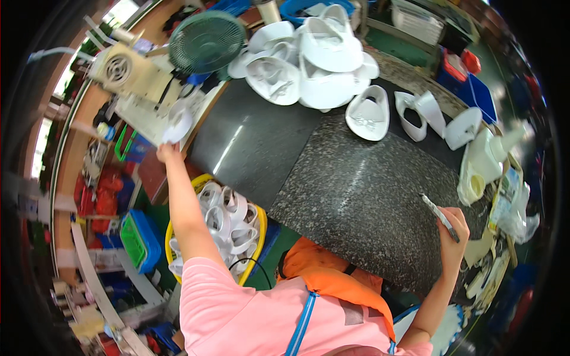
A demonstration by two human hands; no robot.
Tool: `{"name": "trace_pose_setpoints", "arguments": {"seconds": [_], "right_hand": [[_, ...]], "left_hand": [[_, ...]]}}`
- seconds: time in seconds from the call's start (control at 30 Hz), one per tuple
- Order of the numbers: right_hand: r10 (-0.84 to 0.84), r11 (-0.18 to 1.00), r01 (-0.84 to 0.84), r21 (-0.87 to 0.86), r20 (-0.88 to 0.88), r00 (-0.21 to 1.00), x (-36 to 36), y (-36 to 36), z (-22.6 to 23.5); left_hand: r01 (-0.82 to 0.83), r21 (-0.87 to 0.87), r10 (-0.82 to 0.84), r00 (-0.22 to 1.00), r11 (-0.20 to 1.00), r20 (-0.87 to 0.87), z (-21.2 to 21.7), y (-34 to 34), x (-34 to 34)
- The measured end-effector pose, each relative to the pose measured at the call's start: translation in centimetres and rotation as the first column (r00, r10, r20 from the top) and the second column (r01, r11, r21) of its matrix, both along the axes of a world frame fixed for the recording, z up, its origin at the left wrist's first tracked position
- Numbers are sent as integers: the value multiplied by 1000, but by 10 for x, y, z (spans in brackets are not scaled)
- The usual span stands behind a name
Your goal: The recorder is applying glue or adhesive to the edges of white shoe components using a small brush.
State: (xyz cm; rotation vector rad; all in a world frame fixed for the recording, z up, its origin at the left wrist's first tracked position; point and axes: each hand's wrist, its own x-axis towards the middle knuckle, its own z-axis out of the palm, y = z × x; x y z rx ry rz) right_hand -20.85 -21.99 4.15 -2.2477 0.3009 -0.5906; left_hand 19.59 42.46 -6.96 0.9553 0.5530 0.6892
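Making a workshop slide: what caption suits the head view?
Left hand at a white shoe upper, right hand gripping a pen-like tool at a dark worktop with heaped white uppers.

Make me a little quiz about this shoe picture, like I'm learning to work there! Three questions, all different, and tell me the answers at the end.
1. Which hand holds the pen-like tool?
2. True or false: the basket with the yellow rim stands on top of the dark tabletop.
3. What is right at the left hand?
A) a red ball
B) a white shoe piece
C) a metal spoon

Key:
1. The right hand.
2. False: it stands beside the tabletop, lower down.
3. B
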Motion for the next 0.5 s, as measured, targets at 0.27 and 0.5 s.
{"name": "trace_pose_setpoints", "arguments": {"seconds": [0.27, 0.5], "right_hand": [[-119, 987, 129, 92, -111, 987, -15, -7, 2], [-4, 1000, 4, 5, -38, 999, -3, -3, 0]], "left_hand": [[146, 962, -229, 969, 233, -92, 51, -227, -8], [-255, 908, -582, 813, -332, 16, 150, -467, -33]]}}
